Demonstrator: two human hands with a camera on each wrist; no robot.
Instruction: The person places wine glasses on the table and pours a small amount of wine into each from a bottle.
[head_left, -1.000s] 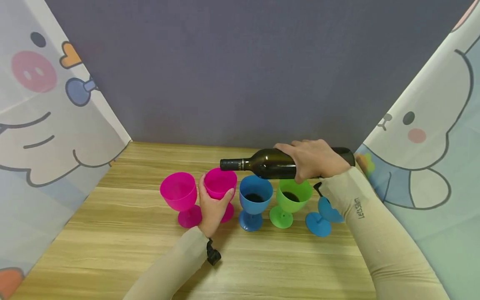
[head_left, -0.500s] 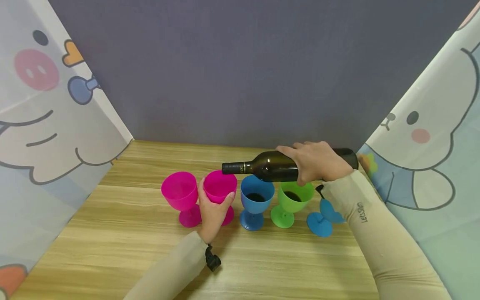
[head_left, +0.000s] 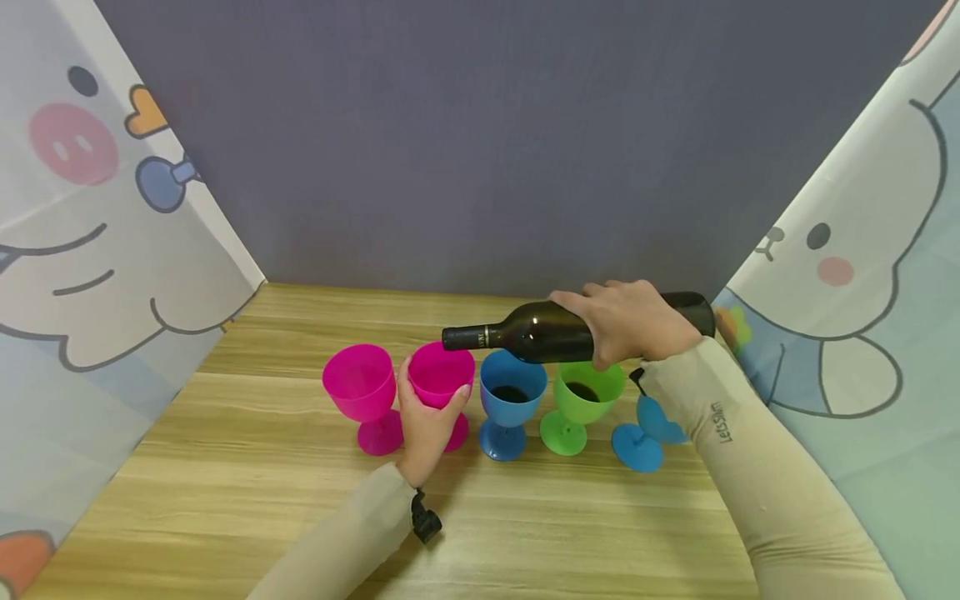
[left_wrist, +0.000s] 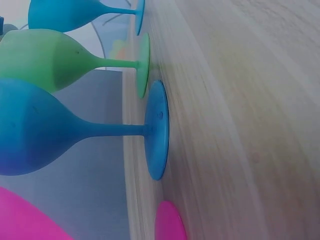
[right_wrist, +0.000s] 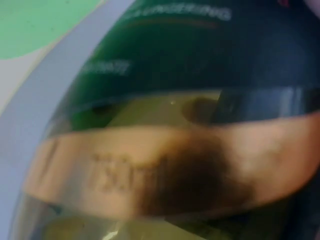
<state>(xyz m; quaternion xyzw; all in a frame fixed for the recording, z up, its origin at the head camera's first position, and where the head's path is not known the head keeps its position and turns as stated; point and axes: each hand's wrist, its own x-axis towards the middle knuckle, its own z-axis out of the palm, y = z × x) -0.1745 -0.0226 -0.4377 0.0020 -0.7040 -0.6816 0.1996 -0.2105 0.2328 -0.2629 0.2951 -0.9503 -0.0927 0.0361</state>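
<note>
My left hand [head_left: 426, 433] holds a pink goblet [head_left: 441, 372], its thumb and fingers around the bowl. Above that goblet's rim lies the mouth of a dark wine bottle [head_left: 543, 333], nearly level. My right hand [head_left: 626, 321] grips the bottle's body from above. No liquid shows leaving the mouth. The right wrist view has the bottle's glass [right_wrist: 175, 55] close up and blurred, with "750ml" faintly readable. Dark liquid stands in the blue goblet [head_left: 513, 410] and the green goblet [head_left: 581, 408]. In the left wrist view, a pink foot [left_wrist: 170, 222] shows at the bottom edge.
Left of the held goblet stands another pink goblet [head_left: 360, 400]. A second blue goblet [head_left: 637, 448] is at the right end of the row, partly behind my right sleeve. The wooden table [head_left: 247, 467] meets a grey panel [head_left: 480, 150] behind, with cartoon-printed cloth on both sides.
The bottle's neck has dipped slightly toward the pink goblet since a second ago. Both hands keep their hold, and the goblets stay in place.
</note>
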